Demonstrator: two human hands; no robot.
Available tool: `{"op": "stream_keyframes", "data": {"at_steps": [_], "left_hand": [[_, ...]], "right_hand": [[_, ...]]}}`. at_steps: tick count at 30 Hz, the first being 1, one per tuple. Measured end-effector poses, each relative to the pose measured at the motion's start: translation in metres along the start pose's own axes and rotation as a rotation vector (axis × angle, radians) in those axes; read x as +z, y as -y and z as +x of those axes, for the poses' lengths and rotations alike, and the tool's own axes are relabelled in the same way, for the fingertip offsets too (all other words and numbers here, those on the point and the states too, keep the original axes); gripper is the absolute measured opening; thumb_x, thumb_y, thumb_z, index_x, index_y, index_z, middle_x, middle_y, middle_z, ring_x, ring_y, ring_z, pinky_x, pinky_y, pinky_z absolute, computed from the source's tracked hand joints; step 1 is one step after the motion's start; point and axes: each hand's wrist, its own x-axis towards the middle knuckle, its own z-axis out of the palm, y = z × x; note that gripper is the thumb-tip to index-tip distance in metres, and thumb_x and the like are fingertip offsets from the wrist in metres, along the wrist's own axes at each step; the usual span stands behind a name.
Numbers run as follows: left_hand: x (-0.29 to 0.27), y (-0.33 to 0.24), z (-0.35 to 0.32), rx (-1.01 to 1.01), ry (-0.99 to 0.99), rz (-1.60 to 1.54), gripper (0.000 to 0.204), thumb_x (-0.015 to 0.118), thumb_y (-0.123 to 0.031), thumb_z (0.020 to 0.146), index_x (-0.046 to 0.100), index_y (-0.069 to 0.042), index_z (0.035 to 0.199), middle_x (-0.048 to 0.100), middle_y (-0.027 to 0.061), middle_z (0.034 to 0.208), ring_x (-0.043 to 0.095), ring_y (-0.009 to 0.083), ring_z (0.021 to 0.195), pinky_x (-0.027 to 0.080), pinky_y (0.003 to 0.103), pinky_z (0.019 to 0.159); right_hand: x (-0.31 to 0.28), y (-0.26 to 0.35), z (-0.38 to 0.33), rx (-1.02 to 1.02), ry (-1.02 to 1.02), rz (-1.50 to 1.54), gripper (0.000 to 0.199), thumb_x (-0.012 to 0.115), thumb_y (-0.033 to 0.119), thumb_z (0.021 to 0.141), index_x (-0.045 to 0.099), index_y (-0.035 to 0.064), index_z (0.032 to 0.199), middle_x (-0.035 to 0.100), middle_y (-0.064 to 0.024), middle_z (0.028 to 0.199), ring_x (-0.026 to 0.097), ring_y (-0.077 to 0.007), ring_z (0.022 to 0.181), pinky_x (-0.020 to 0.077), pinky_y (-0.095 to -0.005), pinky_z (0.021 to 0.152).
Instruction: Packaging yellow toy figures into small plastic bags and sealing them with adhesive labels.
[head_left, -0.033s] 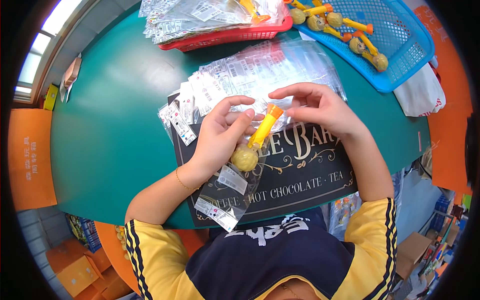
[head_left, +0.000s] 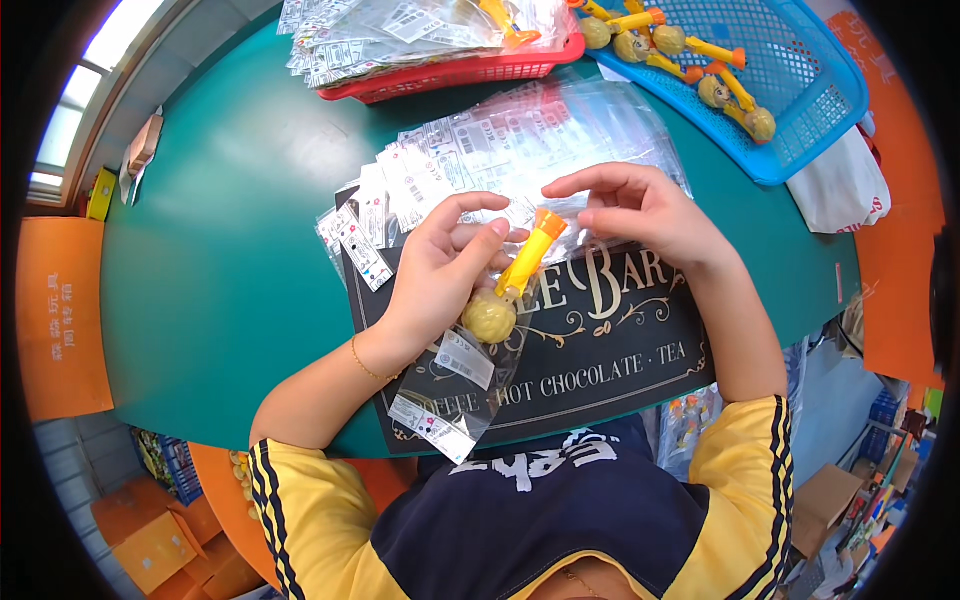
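Observation:
My left hand (head_left: 440,265) is closed about a small toy figure (head_left: 532,255) with a yellow body, an orange flared end pointing up and a round blond head at the bottom. The head lies at the mouth end or inside of a clear plastic bag (head_left: 470,400) with white printed labels; which of these, I cannot tell. Just right of the orange end, my right hand (head_left: 640,215) is open, thumb and forefinger apart, with nothing visible in it. A fanned stack of clear labelled bags (head_left: 560,130) lies beyond both hands.
Under my hands is a black printed mat (head_left: 600,370) on a green table (head_left: 220,280). A red basket (head_left: 450,85) of labelled bags stands at the back. At the back right, a blue basket (head_left: 800,160) holds several similar toy figures (head_left: 715,90). Orange boxes (head_left: 65,320) flank the table.
My right thumb and fingers have shifted slightly to the right, away from the figure's orange end. My left hand, the figure and the bag look the same.

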Motion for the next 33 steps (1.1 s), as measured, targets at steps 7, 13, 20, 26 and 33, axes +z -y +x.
{"op": "stream_keyframes", "data": {"at_steps": [7, 13, 20, 26, 33], "left_hand": [[0.003, 0.003, 0.0, 0.005, -0.01, -0.07, 0.028, 0.055, -0.016, 0.092, 0.05, -0.004, 0.117, 0.067, 0.0119, 0.095, 0.061, 0.0065, 0.075, 0.043, 0.017, 0.057], [0.0, 0.01, 0.002, 0.058, 0.023, -0.011, 0.028, 0.054, -0.013, 0.093, 0.049, -0.004, 0.119, 0.067, 0.0091, 0.086, 0.061, 0.0064, 0.074, 0.044, 0.017, 0.06], [0.006, 0.005, -0.001, 0.032, 0.01, -0.067, 0.029, 0.053, -0.012, 0.093, 0.048, -0.003, 0.12, 0.067, 0.0115, 0.086, 0.062, 0.0101, 0.076, 0.048, 0.02, 0.066], [0.011, 0.007, 0.0, 0.095, -0.038, -0.071, 0.029, 0.051, -0.012, 0.094, 0.047, -0.003, 0.121, 0.066, 0.0115, 0.087, 0.061, 0.0104, 0.069, 0.047, 0.02, 0.057], [0.006, 0.01, 0.001, 0.064, -0.059, -0.126, 0.032, 0.054, -0.013, 0.092, 0.046, -0.003, 0.121, 0.063, 0.018, 0.105, 0.064, 0.0166, 0.089, 0.052, 0.024, 0.072]], "right_hand": [[-0.005, -0.013, 0.004, -0.087, 0.06, -0.163, 0.027, 0.065, 0.007, 0.082, 0.064, 0.0033, 0.109, 0.066, -0.0035, 0.098, 0.056, -0.0048, 0.078, 0.046, -0.0197, 0.068], [0.02, -0.004, -0.001, -0.15, -0.098, -0.332, 0.02, 0.069, 0.009, 0.078, 0.069, 0.0065, 0.098, 0.067, -0.0012, 0.093, 0.056, -0.004, 0.076, 0.0418, -0.019, 0.061], [0.04, -0.003, -0.009, -0.254, -0.197, -0.46, 0.013, 0.07, 0.013, 0.079, 0.069, 0.0051, 0.089, 0.066, -0.0016, 0.084, 0.053, -0.0054, 0.065, 0.0394, -0.0201, 0.056], [0.047, -0.007, -0.012, -0.233, -0.164, -0.485, 0.015, 0.07, 0.014, 0.079, 0.069, 0.0043, 0.091, 0.065, -0.0038, 0.082, 0.052, -0.0071, 0.063, 0.0397, -0.0206, 0.055], [0.046, 0.001, -0.015, -0.176, -0.005, -0.43, 0.02, 0.067, 0.012, 0.081, 0.068, 0.0039, 0.099, 0.066, -0.0062, 0.089, 0.055, -0.0083, 0.063, 0.0425, -0.0223, 0.058]]}}
